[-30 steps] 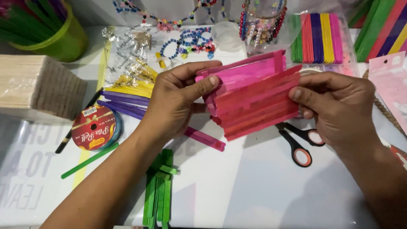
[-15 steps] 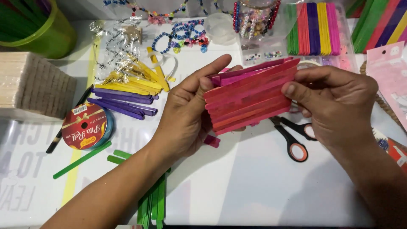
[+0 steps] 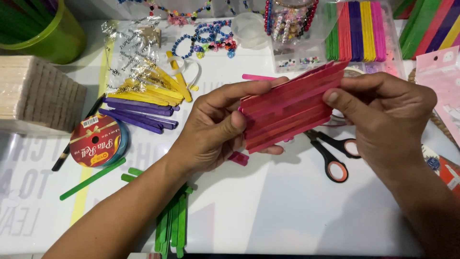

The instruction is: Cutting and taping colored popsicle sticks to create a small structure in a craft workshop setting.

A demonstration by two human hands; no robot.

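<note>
Two hands square up a bundle of flat pink wooden craft sticks point(image 3: 290, 108) above a white table point(image 3: 287, 216).

The left hand point(image 3: 215, 127) clamps the bundle's left end, thumb in front; the right hand point(image 3: 383, 117) pinches its right end. Black-and-orange scissors point(image 3: 333, 153) lie just beneath, loose green sticks point(image 3: 172, 223) nearer, purple and yellow sticks point(image 3: 143, 103) to the left.

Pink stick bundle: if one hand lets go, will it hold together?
Probably not: the pink stick bundle looks loose, its ends staggered, pinched only between left hand and right hand. The flat sticks likely slide apart. Each looks stiff and light.
</note>
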